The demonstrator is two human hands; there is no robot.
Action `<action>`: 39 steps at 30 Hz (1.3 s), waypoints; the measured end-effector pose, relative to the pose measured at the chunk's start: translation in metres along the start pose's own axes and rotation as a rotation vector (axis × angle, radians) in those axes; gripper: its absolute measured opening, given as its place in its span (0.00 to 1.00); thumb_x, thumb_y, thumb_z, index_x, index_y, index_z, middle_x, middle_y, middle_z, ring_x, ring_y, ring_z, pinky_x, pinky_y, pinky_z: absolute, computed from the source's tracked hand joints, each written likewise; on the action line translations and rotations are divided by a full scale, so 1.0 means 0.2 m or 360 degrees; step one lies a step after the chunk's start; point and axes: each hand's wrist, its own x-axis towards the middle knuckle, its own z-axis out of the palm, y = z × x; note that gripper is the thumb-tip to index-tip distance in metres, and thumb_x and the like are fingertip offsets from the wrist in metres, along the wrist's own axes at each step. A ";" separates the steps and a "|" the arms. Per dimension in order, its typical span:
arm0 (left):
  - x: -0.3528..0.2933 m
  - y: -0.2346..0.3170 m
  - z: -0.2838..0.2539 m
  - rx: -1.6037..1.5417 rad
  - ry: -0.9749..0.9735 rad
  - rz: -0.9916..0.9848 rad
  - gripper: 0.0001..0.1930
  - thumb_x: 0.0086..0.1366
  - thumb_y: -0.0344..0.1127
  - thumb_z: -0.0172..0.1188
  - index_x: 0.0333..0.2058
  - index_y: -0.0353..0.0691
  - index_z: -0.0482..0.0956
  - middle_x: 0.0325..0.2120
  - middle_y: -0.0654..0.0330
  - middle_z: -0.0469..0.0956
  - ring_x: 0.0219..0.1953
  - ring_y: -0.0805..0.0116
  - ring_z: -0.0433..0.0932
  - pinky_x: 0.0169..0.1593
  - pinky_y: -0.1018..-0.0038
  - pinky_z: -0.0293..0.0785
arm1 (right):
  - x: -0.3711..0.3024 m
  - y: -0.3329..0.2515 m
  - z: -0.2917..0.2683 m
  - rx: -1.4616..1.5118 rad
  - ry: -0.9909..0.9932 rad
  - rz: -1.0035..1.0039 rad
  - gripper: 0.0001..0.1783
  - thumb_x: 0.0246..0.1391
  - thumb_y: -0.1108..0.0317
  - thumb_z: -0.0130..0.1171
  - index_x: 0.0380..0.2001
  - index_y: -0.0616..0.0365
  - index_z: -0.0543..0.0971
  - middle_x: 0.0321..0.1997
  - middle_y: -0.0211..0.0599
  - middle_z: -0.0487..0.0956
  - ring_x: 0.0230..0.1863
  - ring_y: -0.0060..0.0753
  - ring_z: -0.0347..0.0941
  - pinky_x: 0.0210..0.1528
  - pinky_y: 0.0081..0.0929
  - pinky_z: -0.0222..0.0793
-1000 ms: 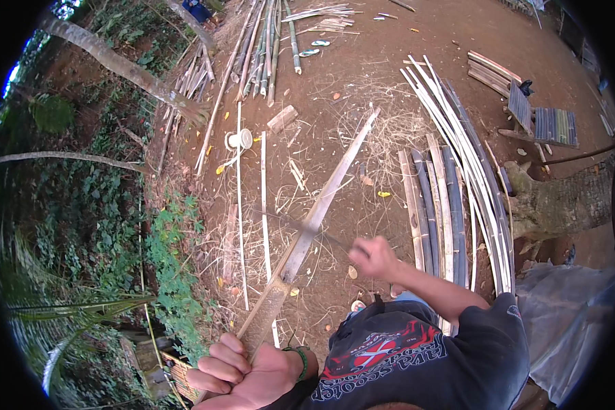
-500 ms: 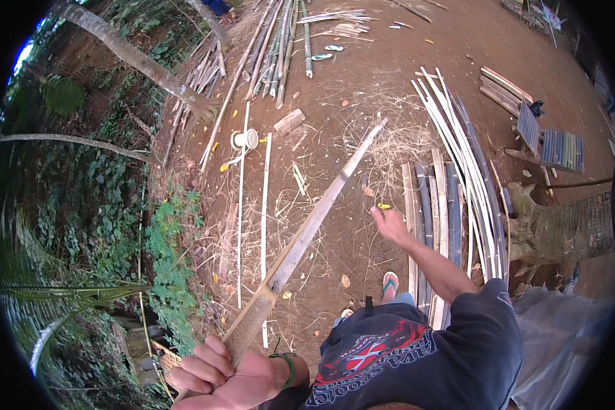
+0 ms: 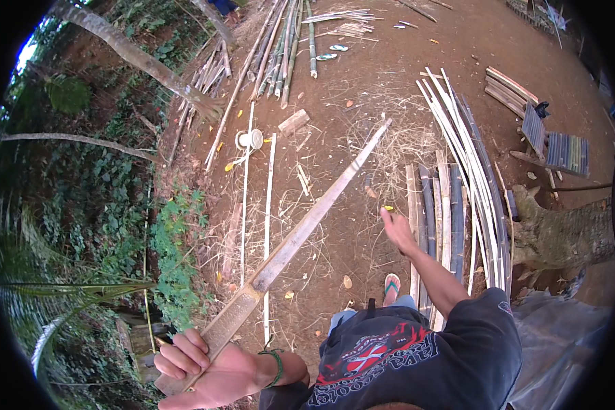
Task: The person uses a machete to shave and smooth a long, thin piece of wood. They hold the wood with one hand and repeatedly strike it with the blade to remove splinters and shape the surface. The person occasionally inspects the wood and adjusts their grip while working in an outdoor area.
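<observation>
My left hand (image 3: 215,372), with a green cord bracelet at its wrist, has its fingers curled over the edge of a long split bamboo slat (image 3: 301,236). From near my body the slat slants away to the far right, its pale hollow face up with a joint visible partway along. Whether its far end touches the ground I cannot tell. My right hand (image 3: 399,231) hangs to the right of the slat, apart from it, with its fingers closed. What those fingers hold, if anything, is hidden. A small yellow leaf-like piece (image 3: 388,208) shows just beyond that hand.
Split bamboo pieces (image 3: 450,205) and long pale strips (image 3: 468,164) lie at the right. Bamboo poles (image 3: 283,61) lie at the far side. A spool (image 3: 250,139) and two thin strips (image 3: 270,225) are left of the slat. Sandals (image 3: 326,57) lie beyond; a tree trunk (image 3: 567,225) stands right.
The slat has turned in my left hand, showing more of its hollow face. My left palm has opened somewhat, the thumb lower. My right hand has moved slightly right and nearer to me.
</observation>
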 end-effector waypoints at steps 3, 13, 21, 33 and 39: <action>0.02 -0.02 0.01 -0.0198 -0.0078 0.0016 0.31 0.65 0.71 0.47 0.25 0.46 0.57 0.22 0.68 0.57 0.21 0.74 0.55 0.33 0.74 0.53 | -0.07 0.07 0.02 0.0059 0.0111 0.0030 0.36 0.64 0.41 0.44 0.24 0.68 0.78 0.23 0.64 0.75 0.30 0.64 0.75 0.36 0.52 0.67; 0.05 -0.14 -0.21 -0.0316 -0.0387 0.0130 0.31 0.66 0.71 0.44 0.23 0.46 0.60 0.14 0.66 0.64 0.15 0.75 0.66 0.24 0.78 0.60 | -0.96 -0.85 -0.17 0.0336 -0.0452 -0.0695 0.19 0.60 0.56 0.55 0.27 0.63 0.76 0.16 0.49 0.72 0.18 0.51 0.71 0.24 0.40 0.65; 0.14 -0.16 -0.43 -0.0553 -0.0497 0.0041 0.37 0.58 0.80 0.42 0.22 0.47 0.60 0.13 0.67 0.62 0.14 0.77 0.62 0.23 0.79 0.56 | -0.94 -0.92 -0.02 0.0114 -0.0456 -0.0774 0.24 0.60 0.50 0.55 0.23 0.63 0.77 0.12 0.49 0.70 0.16 0.51 0.72 0.22 0.42 0.66; 0.17 -0.30 -0.57 -0.0393 -0.0182 0.0148 0.24 0.70 0.56 0.48 0.20 0.47 0.60 0.11 0.68 0.61 0.12 0.79 0.63 0.18 0.82 0.60 | -0.84 -0.91 0.22 0.0051 -0.0366 -0.0633 0.23 0.61 0.51 0.54 0.24 0.63 0.77 0.13 0.49 0.71 0.16 0.50 0.70 0.23 0.45 0.65; 0.17 -0.29 -0.60 -0.0341 -0.0212 0.0138 0.25 0.68 0.60 0.46 0.22 0.48 0.59 0.12 0.69 0.61 0.11 0.79 0.59 0.18 0.81 0.57 | -0.77 -0.88 0.24 -0.0015 -0.0313 -0.0372 0.26 0.62 0.48 0.51 0.22 0.61 0.77 0.14 0.48 0.72 0.16 0.48 0.71 0.23 0.45 0.66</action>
